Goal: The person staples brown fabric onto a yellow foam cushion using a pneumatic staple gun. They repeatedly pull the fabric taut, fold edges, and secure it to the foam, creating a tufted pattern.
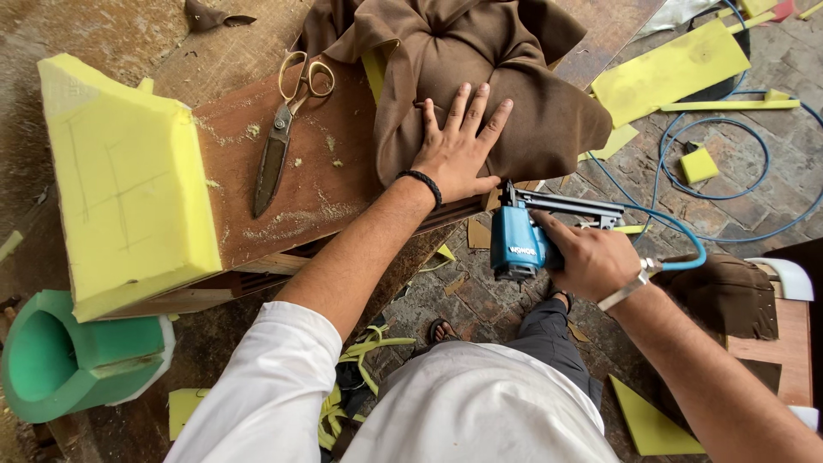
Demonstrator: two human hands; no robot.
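Light: you work in soft, even daylight, bright all over | Shadows: faint, diffuse, falling toward 6 o'clock under the wooden board (326,184) | Glare: white shirt (463,411) near washed out | Focus: centre sharp | Edges: wide-angle bending at 9 and 3 o'clock, slight softness

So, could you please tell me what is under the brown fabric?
A strip of yellow foam peeks out at the edge of the brown fabric, which lies on the wooden board. The left hand presses it flat; the rest underneath is covered.
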